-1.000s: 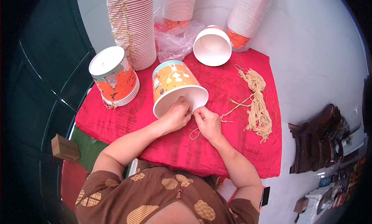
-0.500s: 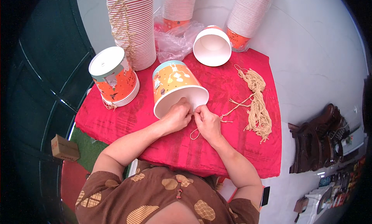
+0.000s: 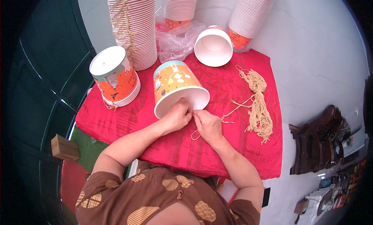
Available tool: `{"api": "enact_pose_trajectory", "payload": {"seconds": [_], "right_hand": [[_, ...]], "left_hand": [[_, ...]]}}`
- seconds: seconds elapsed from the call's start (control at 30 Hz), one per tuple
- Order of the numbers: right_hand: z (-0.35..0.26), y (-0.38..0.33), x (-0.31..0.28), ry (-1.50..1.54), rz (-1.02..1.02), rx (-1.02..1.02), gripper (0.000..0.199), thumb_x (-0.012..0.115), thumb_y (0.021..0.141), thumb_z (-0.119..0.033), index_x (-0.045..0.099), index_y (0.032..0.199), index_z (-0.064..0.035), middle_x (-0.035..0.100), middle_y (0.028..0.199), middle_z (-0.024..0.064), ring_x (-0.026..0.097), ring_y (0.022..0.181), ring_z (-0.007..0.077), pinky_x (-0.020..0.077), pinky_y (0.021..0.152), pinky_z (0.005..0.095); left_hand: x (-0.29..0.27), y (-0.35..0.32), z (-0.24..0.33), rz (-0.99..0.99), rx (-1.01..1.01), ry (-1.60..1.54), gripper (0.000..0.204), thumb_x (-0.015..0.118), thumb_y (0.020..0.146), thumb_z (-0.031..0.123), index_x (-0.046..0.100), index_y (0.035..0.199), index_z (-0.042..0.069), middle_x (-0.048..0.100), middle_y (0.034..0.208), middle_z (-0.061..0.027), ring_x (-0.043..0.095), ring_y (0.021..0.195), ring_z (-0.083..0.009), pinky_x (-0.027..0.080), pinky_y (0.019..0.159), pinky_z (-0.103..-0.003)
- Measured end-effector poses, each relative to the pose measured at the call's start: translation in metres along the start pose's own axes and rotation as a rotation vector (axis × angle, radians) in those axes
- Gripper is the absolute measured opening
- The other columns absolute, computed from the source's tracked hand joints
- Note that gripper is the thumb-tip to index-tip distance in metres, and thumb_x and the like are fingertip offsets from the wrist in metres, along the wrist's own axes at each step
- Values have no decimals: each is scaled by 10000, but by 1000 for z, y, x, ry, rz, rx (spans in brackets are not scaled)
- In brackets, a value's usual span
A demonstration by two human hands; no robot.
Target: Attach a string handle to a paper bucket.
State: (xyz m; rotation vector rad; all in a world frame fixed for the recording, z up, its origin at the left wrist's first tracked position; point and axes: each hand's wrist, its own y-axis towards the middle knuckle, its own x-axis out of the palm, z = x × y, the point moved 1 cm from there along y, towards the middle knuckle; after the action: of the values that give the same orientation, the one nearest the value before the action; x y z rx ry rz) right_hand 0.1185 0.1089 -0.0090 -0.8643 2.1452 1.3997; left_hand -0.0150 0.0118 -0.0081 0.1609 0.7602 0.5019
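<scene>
An orange-and-blue paper bucket (image 3: 175, 83) lies tilted on the red cloth (image 3: 128, 120), its white mouth facing me. My left hand (image 3: 176, 117) grips the near rim of the bucket. My right hand (image 3: 208, 124) pinches a tan string (image 3: 195, 134) right at the rim, fingertips touching those of the left hand. A loop of the string hangs below my right hand, and another strand (image 3: 237, 107) runs off to the right toward a bundle of tan strings (image 3: 258, 104).
A short stack of upturned buckets (image 3: 114, 77) stands at left. Tall bucket stacks (image 3: 134, 26) (image 3: 180, 5) (image 3: 250, 11) line the back. An open white bucket (image 3: 213, 46) lies on its side by crumpled clear plastic (image 3: 175, 42). A small cardboard box (image 3: 64, 147) sits on the floor at left.
</scene>
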Motion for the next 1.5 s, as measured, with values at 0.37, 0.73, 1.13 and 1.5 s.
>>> {"api": "enact_pose_trajectory", "payload": {"seconds": [0.37,0.73,1.13,1.5], "right_hand": [[-2,2,-2,-87,-47,-83,58,645,826,-84,618,842,-35,620,705,131,645,615,299,518,517,404],[0,3,-2,125,-67,112,47,612,837,-77,614,872,-45,645,761,170,645,664,350,511,551,437],[11,4,-5,313,-201,255,101,609,875,-132,650,918,-51,659,775,191,665,729,368,515,619,441],[11,4,-5,336,-207,395,127,624,864,-156,667,882,-38,654,718,180,675,670,323,510,592,416]], "left_hand": [[-3,1,3,-25,-42,-2,76,624,778,41,596,775,-30,588,890,-176,601,830,-327,481,747,-402],[-5,0,3,-40,4,12,82,637,762,44,600,795,-21,584,892,-174,600,820,-330,481,734,-401],[-6,3,6,-38,-60,-13,103,645,807,64,601,799,-29,584,911,-179,598,852,-323,479,775,-390],[-7,0,6,-96,-42,-93,79,649,772,62,633,797,-12,567,1000,-190,581,940,-346,473,810,-408]]}}
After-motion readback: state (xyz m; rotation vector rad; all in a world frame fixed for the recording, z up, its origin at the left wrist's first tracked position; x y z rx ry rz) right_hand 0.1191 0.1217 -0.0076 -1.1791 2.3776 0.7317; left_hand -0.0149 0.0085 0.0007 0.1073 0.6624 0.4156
